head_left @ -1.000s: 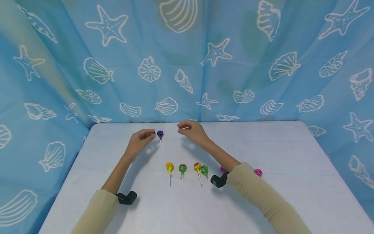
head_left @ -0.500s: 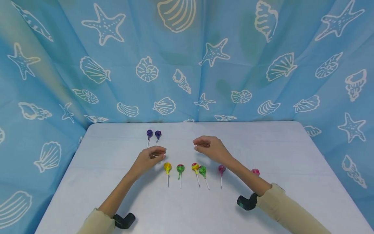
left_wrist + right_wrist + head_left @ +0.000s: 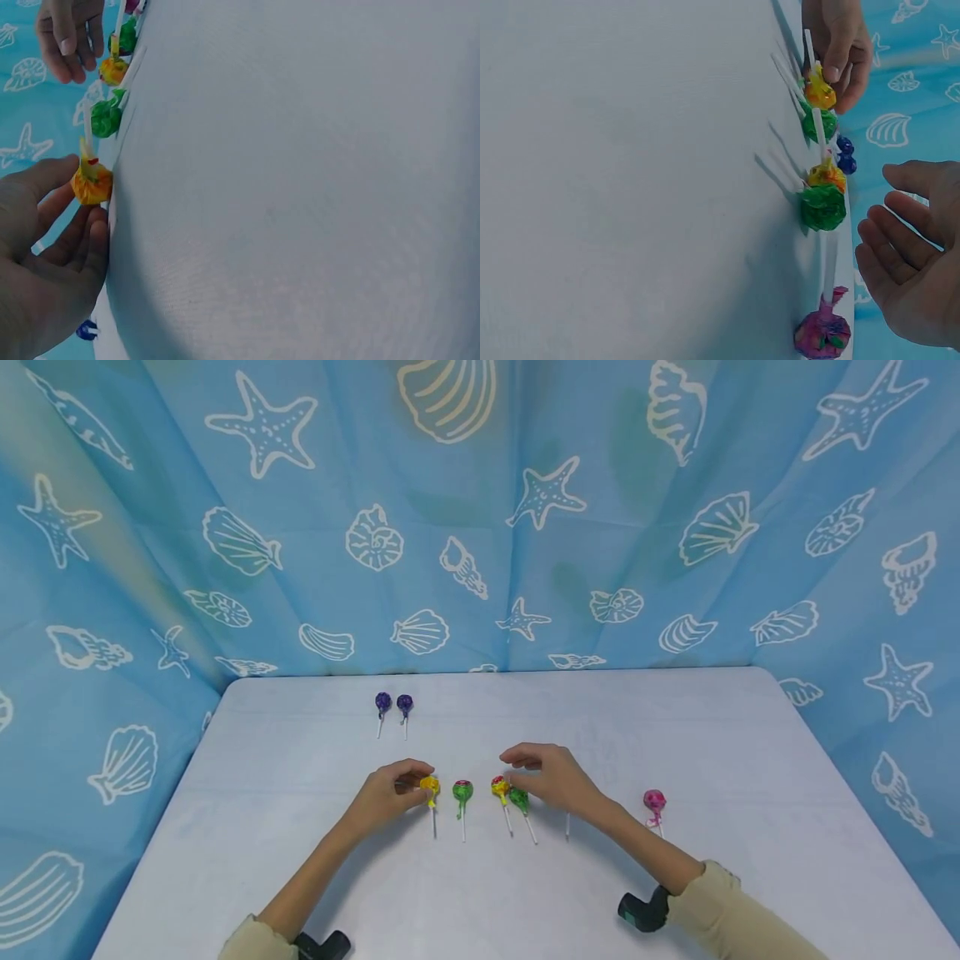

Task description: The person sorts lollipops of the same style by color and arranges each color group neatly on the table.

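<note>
A yellow lollipop [image 3: 430, 785] lies on the white table, and my left hand [image 3: 392, 795] has its thumb and fingers about the candy end. In the left wrist view the same yellow candy [image 3: 92, 184] sits between the thumb and fingertips. Over the pair of a yellow-and-red lollipop [image 3: 500, 787] and a green lollipop [image 3: 519, 800] hovers my right hand [image 3: 553, 777], holding nothing. Its fingers stand apart in the right wrist view. Between the hands lies another green lollipop [image 3: 462, 791]. A pinkish-purple lollipop [image 3: 823, 334] is mostly covered by my right hand in the head view.
Two purple lollipops [image 3: 383, 702] lie side by side at the back left of the table [image 3: 480, 902]. A pink lollipop [image 3: 655, 802] lies to the right, its stick partly behind the right forearm. A blue seashell-print cloth [image 3: 480, 527] hangs behind the table.
My left hand has left the two purple lollipops at the back and come forward to the yellow one. The right hand has moved right and nearer, over the yellow-and-red and green lollipops.
</note>
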Demonstrator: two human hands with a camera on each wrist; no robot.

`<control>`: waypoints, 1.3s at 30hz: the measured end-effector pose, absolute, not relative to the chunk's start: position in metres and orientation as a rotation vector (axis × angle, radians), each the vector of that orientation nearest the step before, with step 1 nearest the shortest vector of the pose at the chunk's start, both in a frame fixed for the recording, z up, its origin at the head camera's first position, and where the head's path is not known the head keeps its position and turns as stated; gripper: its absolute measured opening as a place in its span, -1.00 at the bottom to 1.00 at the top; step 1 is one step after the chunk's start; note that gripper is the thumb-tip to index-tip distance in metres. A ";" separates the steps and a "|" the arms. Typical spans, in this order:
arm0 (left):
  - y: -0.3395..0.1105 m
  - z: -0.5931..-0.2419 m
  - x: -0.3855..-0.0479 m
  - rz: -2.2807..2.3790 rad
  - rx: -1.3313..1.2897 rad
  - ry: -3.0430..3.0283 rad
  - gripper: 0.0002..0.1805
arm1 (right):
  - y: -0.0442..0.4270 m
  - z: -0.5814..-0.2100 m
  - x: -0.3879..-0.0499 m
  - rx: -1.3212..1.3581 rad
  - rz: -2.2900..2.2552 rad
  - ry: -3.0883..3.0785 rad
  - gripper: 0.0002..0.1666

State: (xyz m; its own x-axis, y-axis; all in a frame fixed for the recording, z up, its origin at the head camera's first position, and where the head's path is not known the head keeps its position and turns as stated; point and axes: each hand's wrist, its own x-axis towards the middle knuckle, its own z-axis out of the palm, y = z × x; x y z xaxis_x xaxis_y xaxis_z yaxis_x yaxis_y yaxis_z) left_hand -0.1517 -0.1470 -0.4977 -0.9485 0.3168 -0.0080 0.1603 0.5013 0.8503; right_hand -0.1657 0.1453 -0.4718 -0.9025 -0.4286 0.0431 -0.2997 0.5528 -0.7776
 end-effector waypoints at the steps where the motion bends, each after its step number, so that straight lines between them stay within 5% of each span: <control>1: -0.147 -0.498 -0.152 1.429 0.407 2.584 -0.70 | 0.145 -0.472 -0.165 -0.615 -1.262 2.635 -0.68; 20: -0.154 -0.495 -0.156 1.428 0.213 2.626 -0.78 | 0.135 -0.485 -0.161 -0.685 -1.103 2.704 -0.67; 39: -0.214 -0.482 -0.183 1.308 0.052 2.727 -0.76 | 0.133 -0.491 -0.161 -0.710 -1.088 2.706 -0.77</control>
State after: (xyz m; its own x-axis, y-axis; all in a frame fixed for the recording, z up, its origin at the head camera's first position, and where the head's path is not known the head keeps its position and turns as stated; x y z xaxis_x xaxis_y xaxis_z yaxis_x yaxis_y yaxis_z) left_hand -0.1831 -0.2144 -0.4816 -0.9926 0.0813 -0.0903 -0.0195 0.6268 0.7789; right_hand -0.1606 0.1330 -0.4907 -0.8789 -0.4749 0.0449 -0.3738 0.6271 -0.6834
